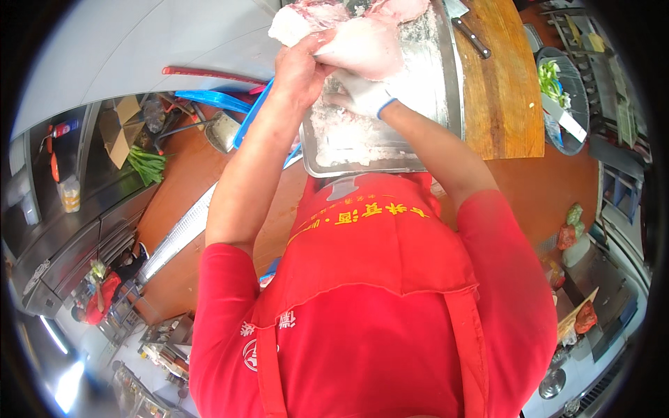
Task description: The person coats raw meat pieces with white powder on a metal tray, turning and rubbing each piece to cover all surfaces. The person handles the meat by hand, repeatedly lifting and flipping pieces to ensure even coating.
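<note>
A large pale-pink piece of raw meat (366, 47) lies over a metal tray (454, 104) in front of me. My left hand (299, 68) is bare and closes on the near left edge of the meat. My right hand (360, 95), in a white glove with a blue cuff, is tucked against the meat's near underside. The meat hides part of its fingers, so its grip cannot be made out. Redder raw meat with a whitish end (308, 23) sits at the top. White crumbly bits (355, 141) cover much of the tray.
Right of the tray, a dark-handled knife (471, 37) lies on a wooden board (502, 115). Beyond stands a round tub (580, 115) with cut greens (551, 81). A blue crate (253, 117) and a metal dustpan (220, 130) are at the left. A person (107, 295) is far off, lower left.
</note>
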Demonstrator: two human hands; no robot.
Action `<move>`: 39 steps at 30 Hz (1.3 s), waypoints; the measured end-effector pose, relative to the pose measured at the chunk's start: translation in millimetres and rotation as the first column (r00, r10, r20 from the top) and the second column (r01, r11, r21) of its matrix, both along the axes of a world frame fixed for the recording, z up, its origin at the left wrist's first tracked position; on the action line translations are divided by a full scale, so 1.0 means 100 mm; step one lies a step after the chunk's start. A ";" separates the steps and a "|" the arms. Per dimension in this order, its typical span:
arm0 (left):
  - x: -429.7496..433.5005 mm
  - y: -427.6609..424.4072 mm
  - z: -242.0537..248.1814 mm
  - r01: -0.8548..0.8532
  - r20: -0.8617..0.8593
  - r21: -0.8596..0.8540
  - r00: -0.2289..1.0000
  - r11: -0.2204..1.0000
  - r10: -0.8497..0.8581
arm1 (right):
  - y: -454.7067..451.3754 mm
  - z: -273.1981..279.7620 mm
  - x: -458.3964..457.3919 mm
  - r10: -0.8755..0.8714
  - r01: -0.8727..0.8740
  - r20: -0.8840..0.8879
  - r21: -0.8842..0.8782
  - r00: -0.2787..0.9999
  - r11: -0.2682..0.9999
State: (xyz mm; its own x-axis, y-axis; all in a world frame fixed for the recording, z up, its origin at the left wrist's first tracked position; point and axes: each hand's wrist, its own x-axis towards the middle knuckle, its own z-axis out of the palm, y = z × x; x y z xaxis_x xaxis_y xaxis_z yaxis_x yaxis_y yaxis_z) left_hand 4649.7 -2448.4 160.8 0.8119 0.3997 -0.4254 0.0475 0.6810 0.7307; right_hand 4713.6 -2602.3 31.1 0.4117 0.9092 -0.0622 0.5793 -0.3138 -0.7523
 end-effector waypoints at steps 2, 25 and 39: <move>0.00 -0.03 -0.09 0.002 -0.027 0.009 1.000 1.000 -0.002 | 0.19 -0.08 -0.12 0.155 -0.154 0.187 -0.019 0.970 0.988; -1.24 -0.72 -0.98 0.250 -0.351 0.547 0.935 0.799 -0.052 | -1.51 0.09 0.23 -0.038 0.040 0.328 0.001 0.944 0.999; -1.02 -0.66 -1.06 0.212 -0.240 0.970 0.914 0.118 0.327 | 0.46 0.21 -0.04 -0.003 0.061 0.552 -0.085 0.834 0.995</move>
